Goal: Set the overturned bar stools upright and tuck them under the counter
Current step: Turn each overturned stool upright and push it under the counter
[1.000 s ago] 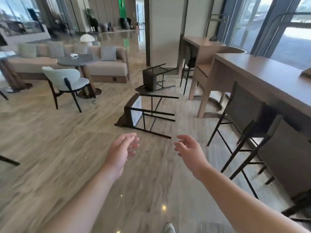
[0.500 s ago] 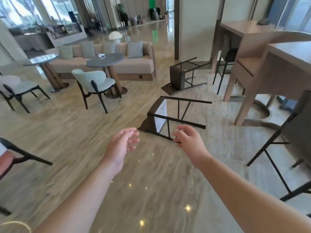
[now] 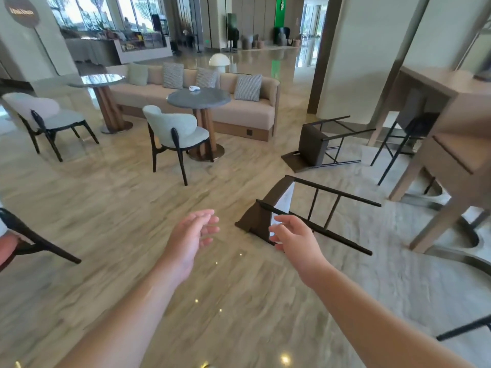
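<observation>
Two dark bar stools with black metal legs lie overturned on the polished floor. The near stool point(image 3: 316, 205) lies on its side in front of me, legs pointing right. The far stool point(image 3: 317, 144) lies beyond it, beside a pillar. My right hand point(image 3: 295, 237) reaches out with relaxed fingers just short of the near stool's seat and holds nothing. My left hand point(image 3: 191, 235) hovers to its left, fingers loose and empty. The wooden counter point(image 3: 457, 144) stands at the right, with an upright stool point(image 3: 406, 128) under its far section.
A grey armchair point(image 3: 175, 134) and round table point(image 3: 199, 99) stand ahead on the left before a beige sofa point(image 3: 239, 112). Another armchair point(image 3: 45, 115) and table point(image 3: 99, 81) sit further left. Black chair legs point(image 3: 34, 237) jut in at the left edge.
The view has swung left and closed in on the near overturned stool. Both hands stay stretched forward, and my right hand now overlaps the stool's seat end.
</observation>
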{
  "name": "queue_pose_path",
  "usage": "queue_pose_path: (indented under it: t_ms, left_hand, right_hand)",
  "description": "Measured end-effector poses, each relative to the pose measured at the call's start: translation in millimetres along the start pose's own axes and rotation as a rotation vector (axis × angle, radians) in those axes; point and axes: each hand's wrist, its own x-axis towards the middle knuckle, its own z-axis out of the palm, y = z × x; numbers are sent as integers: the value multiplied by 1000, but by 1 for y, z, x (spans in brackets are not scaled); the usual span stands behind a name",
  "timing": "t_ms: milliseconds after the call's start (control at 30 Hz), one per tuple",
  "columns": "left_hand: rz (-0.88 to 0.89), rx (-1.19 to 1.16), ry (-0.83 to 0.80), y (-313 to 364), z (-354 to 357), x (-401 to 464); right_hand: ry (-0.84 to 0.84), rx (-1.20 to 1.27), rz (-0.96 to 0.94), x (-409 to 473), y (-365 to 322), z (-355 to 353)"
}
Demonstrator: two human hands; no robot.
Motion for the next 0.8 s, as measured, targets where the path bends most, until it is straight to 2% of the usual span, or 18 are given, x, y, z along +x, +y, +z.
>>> queue_pose_path:
  t_ms: [233,400,800]
  left_hand:
    - [-44,19,-116,28,-37,150]
    - [-33,-10,-132,50,-70,226]
    - [-88,6,-11,57,-129,374]
  right_hand:
    - [57,-53,10,120,-42,88]
    - [72,-31,0,180,-64,134]
    - [21,31,71,342,-73,214]
